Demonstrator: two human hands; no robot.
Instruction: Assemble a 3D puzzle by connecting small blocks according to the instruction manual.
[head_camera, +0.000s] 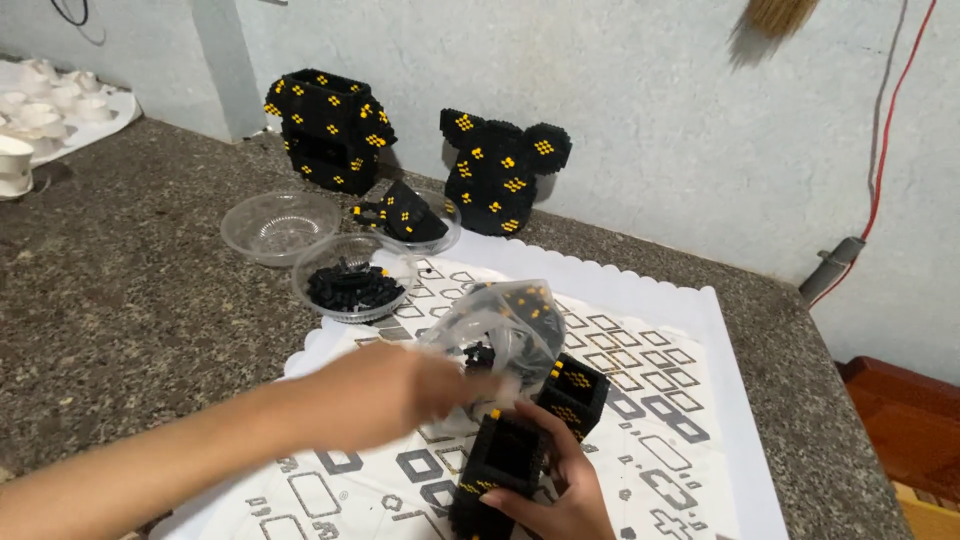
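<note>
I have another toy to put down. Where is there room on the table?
The speckled countertop left of the clear bowls is bare. The patterned mat is free right of the black block box. It is crowded by the hands, the plastic bag and the block models near the wall.

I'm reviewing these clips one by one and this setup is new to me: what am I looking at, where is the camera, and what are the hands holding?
There is no machine here, just a person's two bare hands. The single picture comes from a camera on the person's head, looking down at a stone counter with a patterned white mat on it. The left hand, blurred, reaches across to a clear plastic bag of small bricks. The right hand holds a hollow black-and-yellow brick block. Behind lie three clear bowls: one empty, one with loose black bricks, one with a small built piece. Two larger brick models stand by the wall.
</note>
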